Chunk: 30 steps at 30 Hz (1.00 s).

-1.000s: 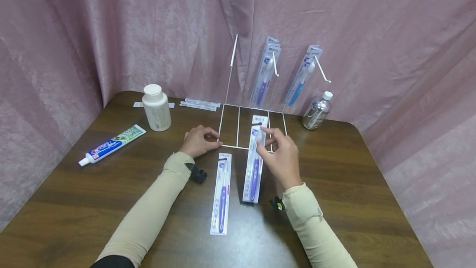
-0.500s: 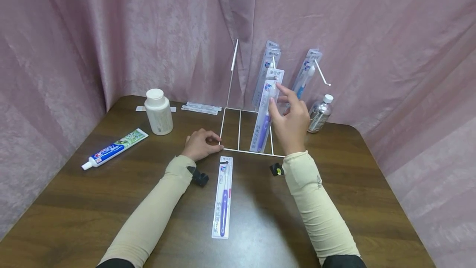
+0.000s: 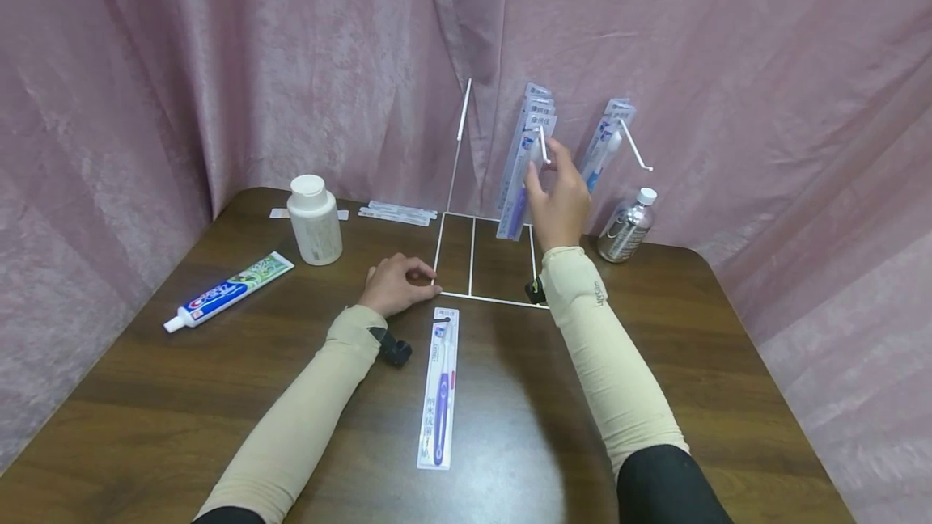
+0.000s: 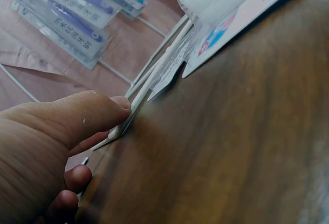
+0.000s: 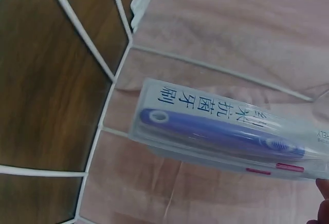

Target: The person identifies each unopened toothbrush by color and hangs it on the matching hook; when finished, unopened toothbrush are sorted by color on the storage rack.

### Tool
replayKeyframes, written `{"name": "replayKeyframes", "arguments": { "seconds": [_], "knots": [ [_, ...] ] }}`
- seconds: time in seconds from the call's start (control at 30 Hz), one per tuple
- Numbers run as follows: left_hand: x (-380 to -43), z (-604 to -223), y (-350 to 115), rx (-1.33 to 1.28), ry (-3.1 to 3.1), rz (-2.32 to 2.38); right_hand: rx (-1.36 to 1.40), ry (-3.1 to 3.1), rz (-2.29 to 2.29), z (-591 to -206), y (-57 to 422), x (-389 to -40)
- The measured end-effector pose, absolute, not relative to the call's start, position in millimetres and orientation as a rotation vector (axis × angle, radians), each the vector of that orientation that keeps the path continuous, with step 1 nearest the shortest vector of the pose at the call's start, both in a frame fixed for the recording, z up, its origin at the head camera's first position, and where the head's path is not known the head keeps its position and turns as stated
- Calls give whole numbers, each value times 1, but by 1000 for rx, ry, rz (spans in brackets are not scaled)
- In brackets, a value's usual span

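Note:
My right hand (image 3: 561, 204) pinches a packaged purple toothbrush (image 3: 515, 213) by its edges, thumb on one side and index finger on the other. The top of this pack is at the middle hook (image 3: 543, 144) of a white wire display rack (image 3: 472, 257), in front of similar packs. Its purple handle (image 5: 221, 134) fills much of the right wrist view; only fingertips show there. My left hand (image 3: 396, 283) pinches the rack's front left corner, thumb on the wire (image 4: 134, 103). Another packaged purple toothbrush (image 3: 438, 390) lies on the table before the rack.
Blue toothbrush packs (image 3: 604, 136) hang on the right hook; the left hook (image 3: 464, 110) carries none. A white bottle (image 3: 315, 221), a toothpaste tube (image 3: 229, 289) and flat strips (image 3: 398, 213) are at the left. A silver bottle (image 3: 626, 226) stands right of the rack, before a pink curtain (image 3: 328, 63).
My right hand has lifted the toothbrush pack from in front of the rack, up and back to the middle hook. The left hand stays at the rack's corner.

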<state>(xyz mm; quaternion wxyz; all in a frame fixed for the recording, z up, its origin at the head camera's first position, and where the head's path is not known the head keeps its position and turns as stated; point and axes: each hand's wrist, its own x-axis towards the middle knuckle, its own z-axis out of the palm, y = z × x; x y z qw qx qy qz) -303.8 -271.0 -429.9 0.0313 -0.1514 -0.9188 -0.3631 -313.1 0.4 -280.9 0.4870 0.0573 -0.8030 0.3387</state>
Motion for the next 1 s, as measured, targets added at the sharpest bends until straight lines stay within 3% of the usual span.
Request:
{"name": "replayKeyframes", "arguments": {
  "seconds": [0.33,0.5,0.77,1.0],
  "knots": [
    [-301,-431,-267,-470,-2846,-1119,121,-1965,838,-286,9,-322],
    [-299,-427,-266,-475,-2852,-1106,155,-1976,1029,-309,1,-285],
    [-298,-424,-266,-472,-2845,-1100,201,-2085,1725,-387,-27,-210],
    [-301,-425,-269,-476,-2819,-1091,284,-2297,1750,-429,-39,-187]
  ]
}}
